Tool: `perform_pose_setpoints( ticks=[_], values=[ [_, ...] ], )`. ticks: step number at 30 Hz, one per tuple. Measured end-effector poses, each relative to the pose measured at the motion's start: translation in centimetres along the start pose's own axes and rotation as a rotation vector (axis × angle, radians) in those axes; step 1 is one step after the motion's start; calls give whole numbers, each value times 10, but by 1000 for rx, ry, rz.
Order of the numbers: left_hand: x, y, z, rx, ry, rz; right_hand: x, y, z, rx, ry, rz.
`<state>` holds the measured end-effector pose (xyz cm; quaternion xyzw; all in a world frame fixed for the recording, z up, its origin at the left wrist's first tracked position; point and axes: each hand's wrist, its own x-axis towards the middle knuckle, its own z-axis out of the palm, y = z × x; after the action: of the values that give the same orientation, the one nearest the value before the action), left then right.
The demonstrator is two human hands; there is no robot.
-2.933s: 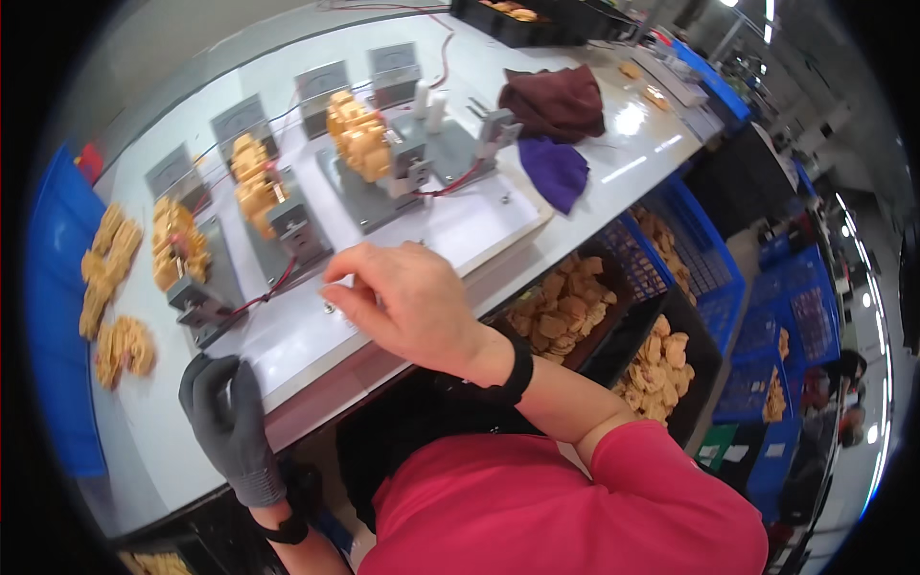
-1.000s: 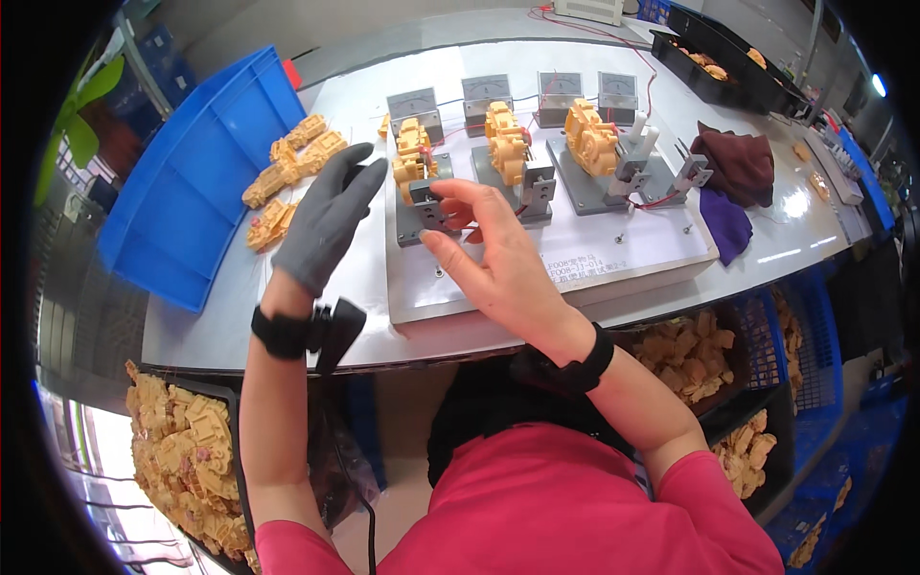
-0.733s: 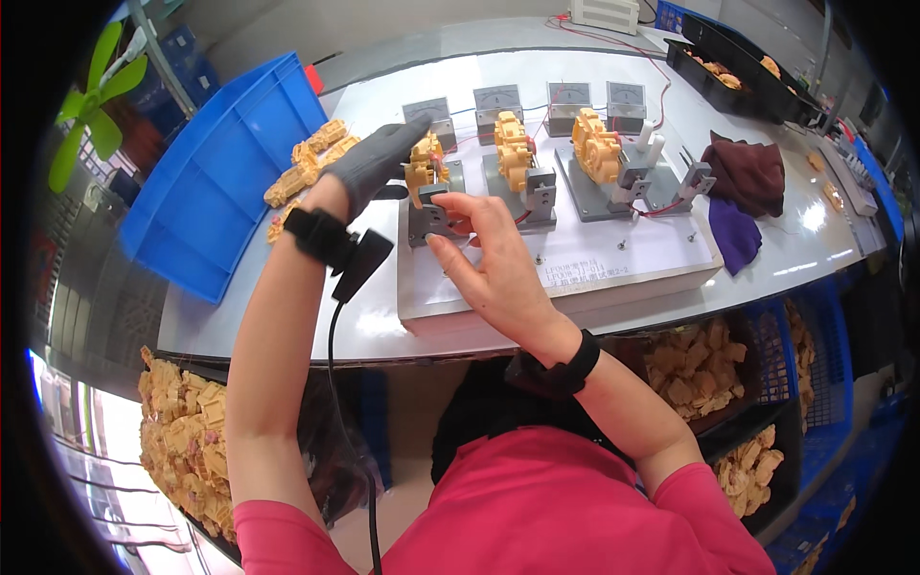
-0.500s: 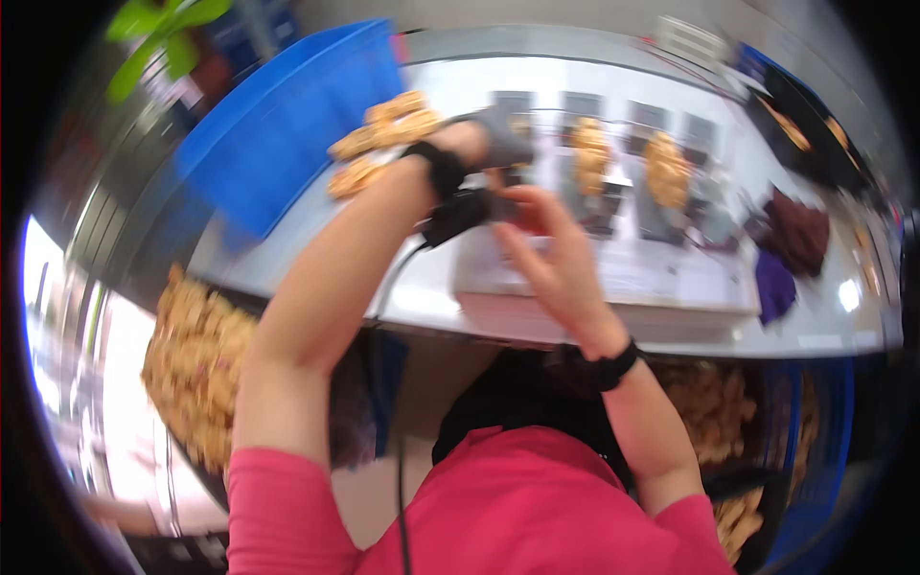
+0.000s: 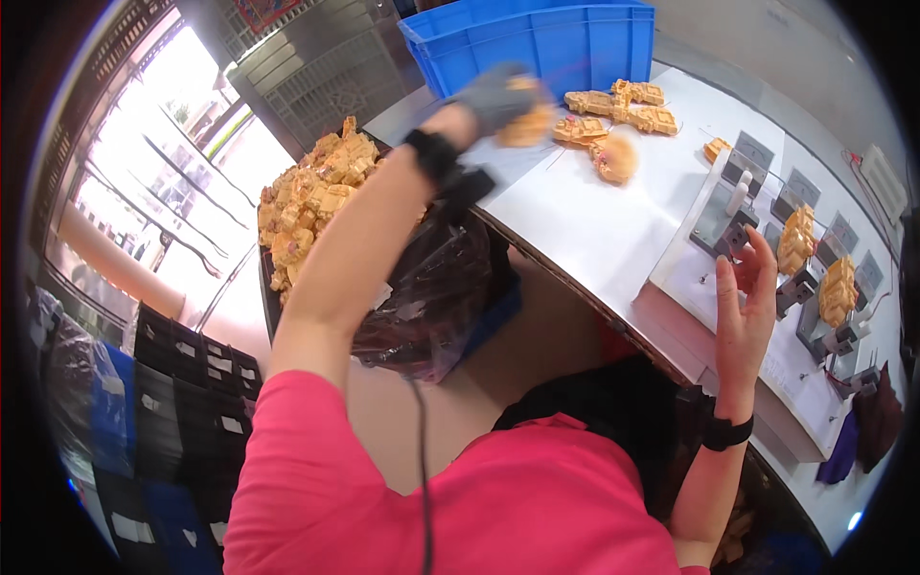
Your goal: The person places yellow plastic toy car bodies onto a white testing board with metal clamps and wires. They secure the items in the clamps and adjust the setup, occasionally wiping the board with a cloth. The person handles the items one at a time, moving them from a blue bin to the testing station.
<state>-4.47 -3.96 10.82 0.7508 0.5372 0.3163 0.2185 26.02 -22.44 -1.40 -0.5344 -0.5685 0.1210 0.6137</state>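
My left hand (image 5: 494,101), in a grey glove, is raised before the blue bin, its fingers smeared by motion. A yellow-tan moulded plastic part (image 5: 525,126) is at its fingers and looks held. My bare right hand (image 5: 747,307) is at the near edge of a white fixture board (image 5: 671,331). Its thumb and fingers are apart, fingertips at a dark clamp block (image 5: 736,234); whether they touch it cannot be made out. Two similar parts, one nearer (image 5: 796,240) and one farther right (image 5: 838,290), sit upright in the clamps. Another part (image 5: 614,159) is blurred over the white tabletop.
Several moulded parts (image 5: 623,103) lie before the blue bin (image 5: 537,43). A large heap of parts (image 5: 321,196) stands at the left, beside a dark plastic bag (image 5: 431,297). Purple cloth (image 5: 839,450) hangs at the right. A black cable (image 5: 424,470) runs down my front.
The view has swung left. My left hand has moved from the fixture to before the bin, with a part at its fingers. My right hand stays by the clamps, its fingers further apart.
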Motion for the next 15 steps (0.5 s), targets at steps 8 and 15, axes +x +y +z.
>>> perform_pose_setpoints(
  ticks=[8,15],
  values=[
    [-81,-320,-232,487,383,-648,1,-2,2,-8,-18,23],
    [-56,-216,-81,948,578,77,-16,-20,-30,-251,-53,-171]
  ],
)
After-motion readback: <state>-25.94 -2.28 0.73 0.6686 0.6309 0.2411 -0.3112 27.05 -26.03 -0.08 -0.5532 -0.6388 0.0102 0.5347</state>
